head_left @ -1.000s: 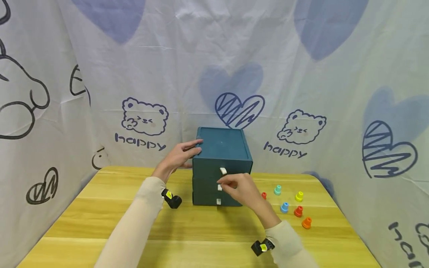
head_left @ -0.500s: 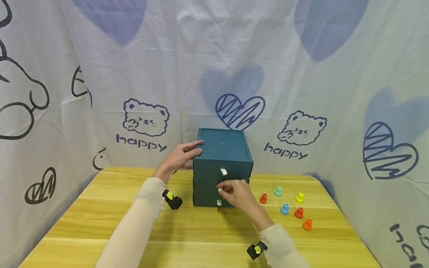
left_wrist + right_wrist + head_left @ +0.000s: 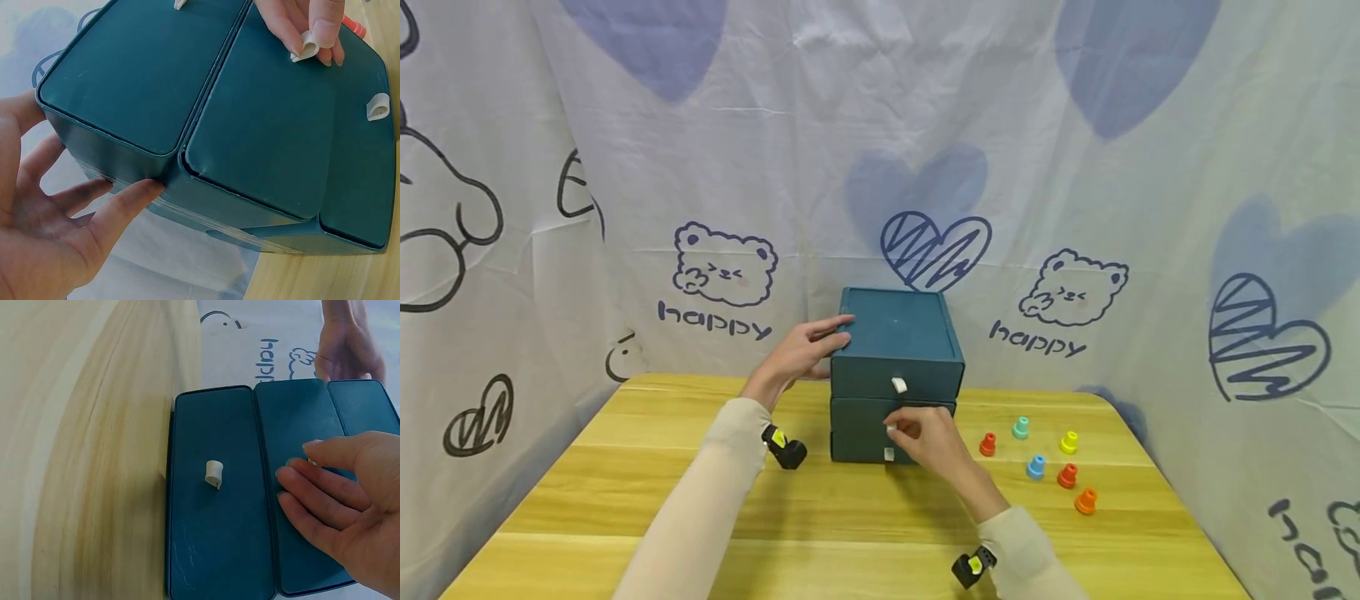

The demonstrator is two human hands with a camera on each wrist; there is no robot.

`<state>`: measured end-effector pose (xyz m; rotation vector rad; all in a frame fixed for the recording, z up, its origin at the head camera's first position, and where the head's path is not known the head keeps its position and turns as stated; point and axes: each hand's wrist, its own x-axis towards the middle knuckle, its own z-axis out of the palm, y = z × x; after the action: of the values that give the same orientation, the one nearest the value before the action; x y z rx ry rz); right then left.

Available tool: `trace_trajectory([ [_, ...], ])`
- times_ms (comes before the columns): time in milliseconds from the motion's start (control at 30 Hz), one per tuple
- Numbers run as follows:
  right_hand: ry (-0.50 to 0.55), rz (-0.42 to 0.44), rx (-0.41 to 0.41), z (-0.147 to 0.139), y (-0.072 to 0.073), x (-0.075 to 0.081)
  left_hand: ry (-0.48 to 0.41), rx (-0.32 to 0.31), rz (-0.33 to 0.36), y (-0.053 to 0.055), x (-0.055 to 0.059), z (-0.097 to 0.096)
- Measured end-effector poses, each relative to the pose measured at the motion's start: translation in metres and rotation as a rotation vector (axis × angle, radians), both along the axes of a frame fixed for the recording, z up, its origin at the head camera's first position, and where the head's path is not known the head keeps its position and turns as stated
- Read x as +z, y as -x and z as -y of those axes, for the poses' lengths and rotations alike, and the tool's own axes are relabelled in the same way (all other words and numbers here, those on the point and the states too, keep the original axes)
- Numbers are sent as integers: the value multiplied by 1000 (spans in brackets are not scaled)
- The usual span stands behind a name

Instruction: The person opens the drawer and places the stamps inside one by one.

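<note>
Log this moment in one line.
right hand: pinches middle white tab | left hand: touches cabinet on left | middle drawer: slightly out

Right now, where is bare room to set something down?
Yellow wooden tabletop is bare left of the left cream sleeve and between it and the right sleeve, before the teal box-shaped drawer unit. Crowded: right of the unit, among six small coloured cones.

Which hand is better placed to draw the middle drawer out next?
Probably the right hand: it already pinches the white tab on the middle drawer. The left hand touches the cabinet at its side, so seems better suited to steadying.
</note>
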<state>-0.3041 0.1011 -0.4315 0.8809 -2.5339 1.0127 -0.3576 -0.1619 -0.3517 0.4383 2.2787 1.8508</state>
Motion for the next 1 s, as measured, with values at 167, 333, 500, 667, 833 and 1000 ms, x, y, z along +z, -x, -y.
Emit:
trace_trajectory([
  [167,-19,9,24,-3,-8,1,7,9,10,0,0,0],
  [333,-30,35,37,-4,-18,3,11,2,4,0,0,0],
  [500,-38,79,58,-6,-28,7,9,2,0,-1,0,-1],
  [667,-57,104,70,-9,-39,10,0,6,0,-1,0,-1],
  [833,-52,115,98,-12,-50,10,-6,0,-6,0,0,-1],
  [1000,-39,131,119,-14,-60,10,0,-2,-11,-1,0,0],
])
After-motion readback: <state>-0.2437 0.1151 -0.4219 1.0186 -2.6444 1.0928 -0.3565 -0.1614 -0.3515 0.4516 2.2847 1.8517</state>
